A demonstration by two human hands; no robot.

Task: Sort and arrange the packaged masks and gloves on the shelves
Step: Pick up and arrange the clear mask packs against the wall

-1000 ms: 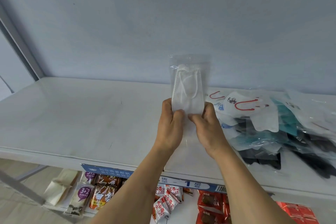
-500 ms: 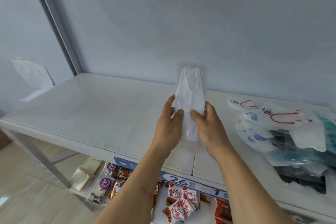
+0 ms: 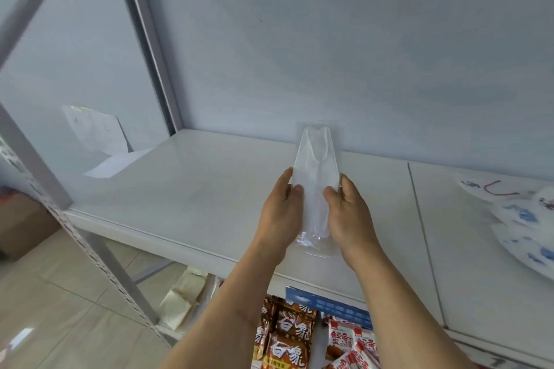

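Left hand [image 3: 280, 213] and right hand [image 3: 349, 213] pinch white packaged mask [image 3: 314, 171] (clear wrapper) above shelf [image 3: 186, 189]; printed masks [image 3: 521, 213] well right of it.

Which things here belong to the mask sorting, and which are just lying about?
Job:
white packaged mask, held by left hand and right hand
pile of packaged masks
shelf

Lying about:
snack packets below
paper sheet
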